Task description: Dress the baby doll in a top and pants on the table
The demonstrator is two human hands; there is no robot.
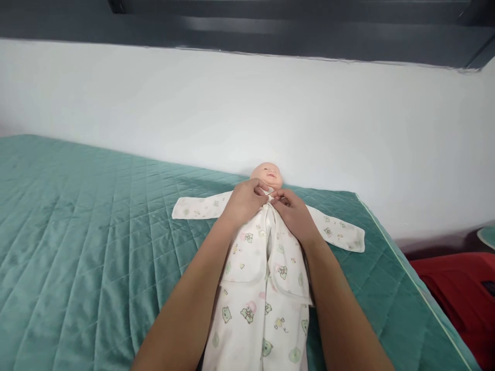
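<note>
A baby doll (266, 172) lies on its back, dressed in a white printed jacket (247, 252) and matching trousers (243, 330). The jacket's sleeves stretch out to both sides, and its front hangs parted below the chest. At the collar, just under the doll's chin, my left hand (247, 200) pinches one front edge. Close beside it, my right hand (292, 208) pinches the opposite edge near the top button. The fingertips of both hands almost meet there. A lower button (263, 234) shows on the left front edge. The doll's own hands and feet are not visible.
Under the doll spreads a green quilted bedspread (96, 247), whose piped edge runs down the right. A white wall (193, 103) rises behind, with a dark frame (270, 31) above it. Beyond the bed's right edge sits a red case-like object (460, 293).
</note>
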